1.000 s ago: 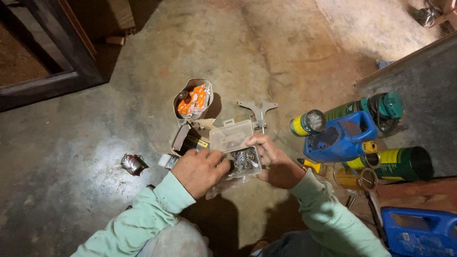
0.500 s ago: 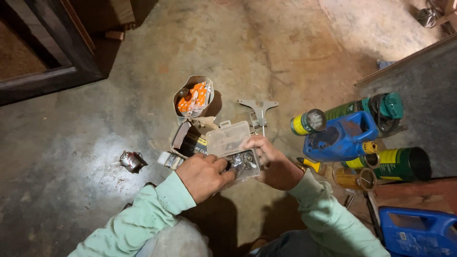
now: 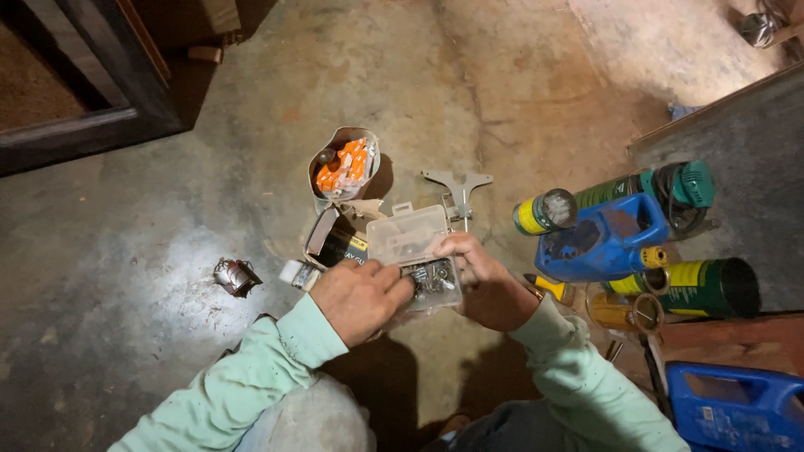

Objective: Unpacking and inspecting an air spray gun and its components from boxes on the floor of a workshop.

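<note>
The person kneels on a concrete floor (image 3: 519, 92) and works with 2 hands over a small clear plastic box (image 3: 419, 255). The box is held up just above the floor, close to the knees, with its lid flipped open and away from the body. The right hand (image 3: 486, 280) cups the box from the side, its fingers curled shut around the edge. The left hand (image 3: 360, 297) reaches into the tray, and its fingers are pinched close together among the small shiny metal bits (image 3: 434, 279) (screws or nuts, too small to tell). I cannot tell if a bit is already caught in that pinch. To do this well, I think the box should stay flat so nothing spills, and the pinch should take just 1 bit at a time. Near the box sit a cut-open jug with orange pieces (image 3: 343, 167), a small dark carton (image 3: 335, 243) and a grey metal bracket (image 3: 458, 186). Off to the right stand a blue jug (image 3: 611, 238) and 2 green and yellow cans (image 3: 712, 287).
</note>
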